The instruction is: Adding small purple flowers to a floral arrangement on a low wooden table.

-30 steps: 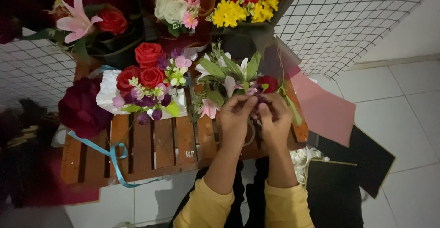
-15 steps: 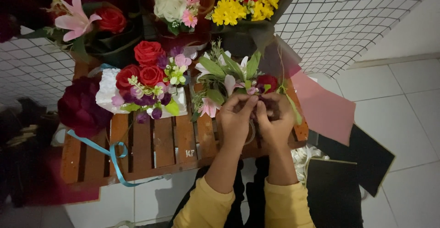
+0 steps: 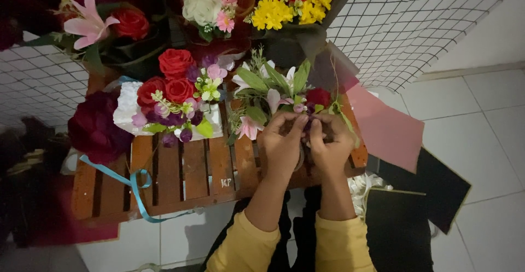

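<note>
dim overall, with the light falling from the upper right: the floor tiles and white wall there are the brightest patch. the left edge sinks into near black, detail lost. colours glow richly on the red roses and yellow flowers. both hands cast soft shadow between them. slight softness, wire mesh bows near the edges. no glare.

A small flower-arranging corner, likely a florist's: bouquets stand against wire mesh panels, a slatted wooden desk, coloured wrapping paper on tiled floor.
</note>
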